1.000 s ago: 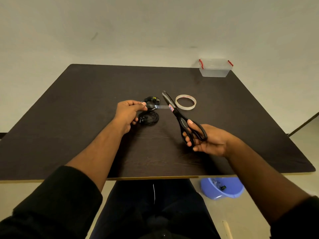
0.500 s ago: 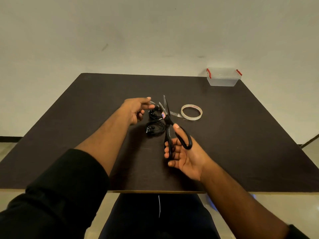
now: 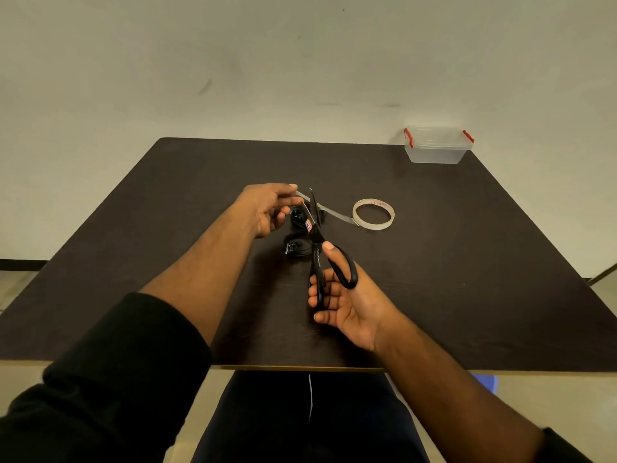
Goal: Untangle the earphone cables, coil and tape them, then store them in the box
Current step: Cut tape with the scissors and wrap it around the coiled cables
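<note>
Black long sleeves (image 3: 110, 372) pushed up the forearms, dark, possibly navy trousers (image 3: 267, 419), bare hands

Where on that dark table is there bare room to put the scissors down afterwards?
Bare table lies right of the right hand, between tape roll and near edge. The middle is crowded: earphone coils, stretched tape, scissors.
</note>
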